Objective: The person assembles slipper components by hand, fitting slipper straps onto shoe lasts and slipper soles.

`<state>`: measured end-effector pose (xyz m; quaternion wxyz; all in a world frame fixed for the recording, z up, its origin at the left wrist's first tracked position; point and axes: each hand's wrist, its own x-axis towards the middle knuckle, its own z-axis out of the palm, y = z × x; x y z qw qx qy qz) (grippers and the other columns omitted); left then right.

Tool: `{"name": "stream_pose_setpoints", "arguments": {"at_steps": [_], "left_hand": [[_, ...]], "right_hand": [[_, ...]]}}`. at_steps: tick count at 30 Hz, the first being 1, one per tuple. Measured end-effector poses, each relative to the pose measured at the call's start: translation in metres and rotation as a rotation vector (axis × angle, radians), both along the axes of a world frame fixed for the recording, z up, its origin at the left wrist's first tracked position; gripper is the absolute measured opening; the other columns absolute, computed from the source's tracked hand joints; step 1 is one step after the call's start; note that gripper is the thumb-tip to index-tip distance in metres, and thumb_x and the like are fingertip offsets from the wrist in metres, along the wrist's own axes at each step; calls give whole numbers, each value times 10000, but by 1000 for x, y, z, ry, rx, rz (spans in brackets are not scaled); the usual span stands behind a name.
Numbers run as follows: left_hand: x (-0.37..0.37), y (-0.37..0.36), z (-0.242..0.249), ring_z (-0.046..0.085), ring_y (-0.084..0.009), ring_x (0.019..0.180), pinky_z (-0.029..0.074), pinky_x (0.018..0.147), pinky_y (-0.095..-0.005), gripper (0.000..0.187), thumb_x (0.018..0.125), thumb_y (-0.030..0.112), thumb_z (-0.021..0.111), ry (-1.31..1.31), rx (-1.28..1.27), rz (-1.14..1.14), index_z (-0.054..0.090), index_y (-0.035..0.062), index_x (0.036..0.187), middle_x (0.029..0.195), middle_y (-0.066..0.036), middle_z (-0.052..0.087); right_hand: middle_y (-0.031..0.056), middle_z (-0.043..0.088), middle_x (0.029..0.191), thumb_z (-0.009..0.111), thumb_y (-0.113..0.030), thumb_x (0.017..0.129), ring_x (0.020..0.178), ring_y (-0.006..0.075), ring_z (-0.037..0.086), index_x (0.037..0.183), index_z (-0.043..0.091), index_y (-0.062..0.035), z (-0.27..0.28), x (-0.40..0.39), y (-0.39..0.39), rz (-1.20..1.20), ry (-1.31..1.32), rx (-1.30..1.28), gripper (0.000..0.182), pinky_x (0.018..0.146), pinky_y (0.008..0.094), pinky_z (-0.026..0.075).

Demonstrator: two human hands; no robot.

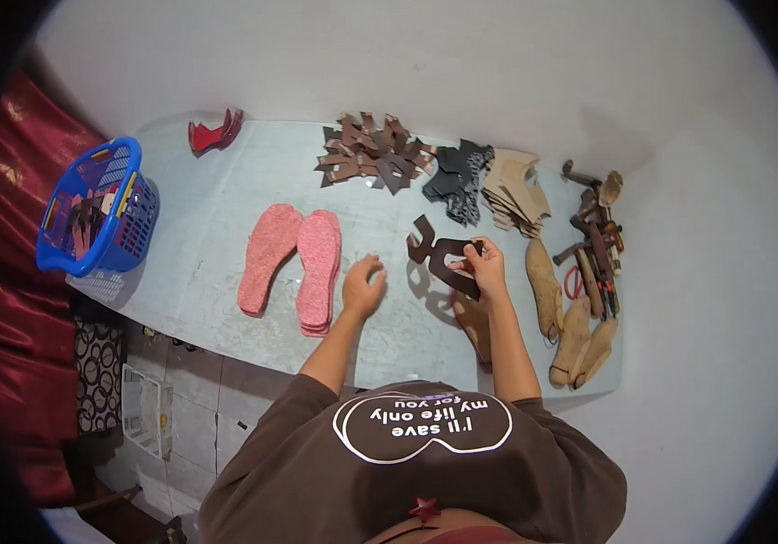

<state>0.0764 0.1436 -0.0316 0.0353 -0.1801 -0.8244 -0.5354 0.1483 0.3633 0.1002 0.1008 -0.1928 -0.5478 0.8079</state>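
Observation:
My right hand (pixel 481 267) pinches a dark brown cut-out piece (pixel 448 247) with curved arms and holds it above the table. My left hand (pixel 364 286) is empty, its fingers apart and slightly curled, just right of the pink soles. Those pink speckled soles (pixel 318 272) lie stacked beside a redder pink sole (pixel 268 258). Under my right forearm lies a wooden shoe last (pixel 472 319), partly hidden. Behind my hands is a pile of brown cut pieces (pixel 373 154), with black pieces (pixel 457 181) and beige pieces (pixel 514 189) to its right.
A blue basket (pixel 140 222) holding cut pieces stands at the table's left end. Red pieces (pixel 215 134) lie at the back left. Wooden lasts (pixel 545 290) and hammers and other tools (pixel 599 236) crowd the right end. A white crate (pixel 146 412) is on the floor.

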Motion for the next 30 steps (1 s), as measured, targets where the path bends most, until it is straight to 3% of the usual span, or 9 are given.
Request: {"name": "stream_pose_setpoints", "arguments": {"at_steps": [2, 4, 9, 12, 19, 22, 25, 27, 30], "left_hand": [[-5, 14, 2, 528, -239, 1035, 392, 887, -354, 244, 792, 231, 564, -206, 112, 21, 582, 37, 939, 1044, -135, 583], [-7, 29, 9, 550, -188, 977, 424, 819, -310, 276, 841, 269, 530, -452, 616, -175, 570, 38, 986, 1014, -94, 592], [37, 48, 51, 591, -142, 867, 448, 719, -234, 248, 857, 247, 531, -930, 811, -540, 565, 51, 1005, 981, -43, 587], [52, 54, 34, 612, -109, 689, 466, 593, -186, 220, 807, 168, 624, -919, 443, -534, 577, 23, 965, 801, -30, 598], [88, 62, 43, 604, -106, 604, 469, 519, -212, 205, 800, 130, 628, -827, 285, -375, 578, -14, 937, 718, -44, 593], [101, 76, 32, 604, -123, 557, 455, 475, -218, 226, 764, 119, 661, -805, 340, -244, 584, -17, 927, 702, -66, 597], [110, 86, 29, 625, -192, 652, 491, 546, -290, 309, 724, 211, 692, -604, -50, -189, 590, -7, 918, 748, -126, 595], [114, 94, 33, 608, -266, 774, 487, 674, -369, 449, 700, 358, 675, -223, -559, -67, 583, 5, 962, 824, -157, 587], [112, 106, 65, 546, -323, 917, 454, 757, -415, 515, 685, 424, 652, -278, -658, 47, 578, 19, 994, 966, -189, 546]], "right_hand": [[106, 589, 743, 609, -121, 815, 598, 218, 635, 912, 475, -36, -5, 17, 16, 70, -11, -4, 186, 525, 311, 532], [126, 602, 738, 603, -140, 823, 593, 216, 635, 910, 481, -36, -6, 31, 28, 176, -32, -20, 182, 533, 310, 531], [126, 621, 755, 588, -175, 839, 596, 187, 629, 894, 503, -32, -10, 49, 68, 211, -83, 52, 175, 560, 267, 516], [124, 627, 760, 597, -180, 833, 586, 150, 613, 899, 536, -12, -15, 55, 92, 219, -178, 221, 190, 541, 230, 500], [108, 623, 714, 619, -73, 780, 542, 108, 588, 833, 596, 28, -75, 36, 133, 348, -258, 565, 116, 440, 206, 469], [127, 624, 773, 674, -152, 711, 667, 218, 608, 855, 608, -21, -91, 26, 133, 305, -297, 818, 206, 557, 310, 488], [154, 590, 882, 689, -188, 684, 796, 279, 583, 903, 595, -43, -95, 26, 117, 173, -235, 1200, 279, 677, 375, 476], [175, 562, 929, 689, -186, 679, 837, 292, 559, 921, 582, -44, -89, 29, 108, 75, -188, 1355, 300, 718, 391, 457], [139, 480, 1064, 685, -281, 675, 1014, 331, 452, 1025, 575, -124, -79, 37, 100, 184, -186, 1343, 399, 840, 431, 411]]}}
